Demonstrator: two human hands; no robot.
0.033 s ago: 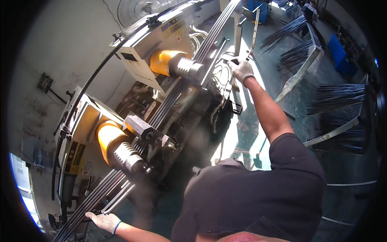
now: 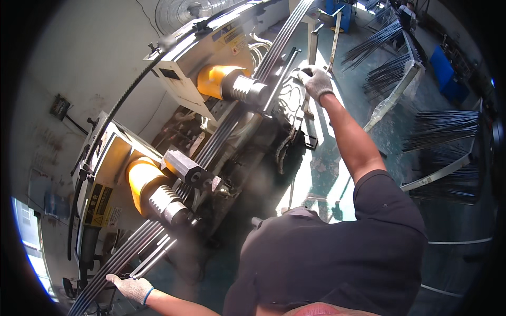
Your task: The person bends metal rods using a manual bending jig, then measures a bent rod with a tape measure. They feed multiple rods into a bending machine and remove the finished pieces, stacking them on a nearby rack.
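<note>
Two yellow-orange housings (image 2: 141, 179), each with a ribbed metal cylinder (image 2: 166, 201), jut from two pale machine cabinets (image 2: 182, 87) and hide stretches of the long metal rods (image 2: 120, 258). One grey hexagonal block (image 2: 182, 167) also sits in front of them. One fan (image 2: 194, 9) at the top; one upright metal post (image 2: 312, 47) and a pale bent bar (image 2: 336, 39) near the far hand. Right side: at least four stacks of thin dark rods (image 2: 441, 129) on racks, a blue cabinet (image 2: 448, 73), and one other person (image 2: 407, 15) well apart at upper right.

Long metal rods: roughly four, side by side, exact count unclear. Long axis diagonal, lower left to upper right, passing beneath the ribbed cylinders along the machine front. One short light bar (image 2: 153, 259) and one short dark bar (image 2: 279, 81) run about parallel.

Two gloved hands. Left hand (image 2: 132, 288): at the rods' lower-left stretch, fingertips at or just beside them; can't tell if gripping. Right hand (image 2: 316, 84): fingers bent, beside the post, apart from the rods; can't tell if holding anything.
</note>
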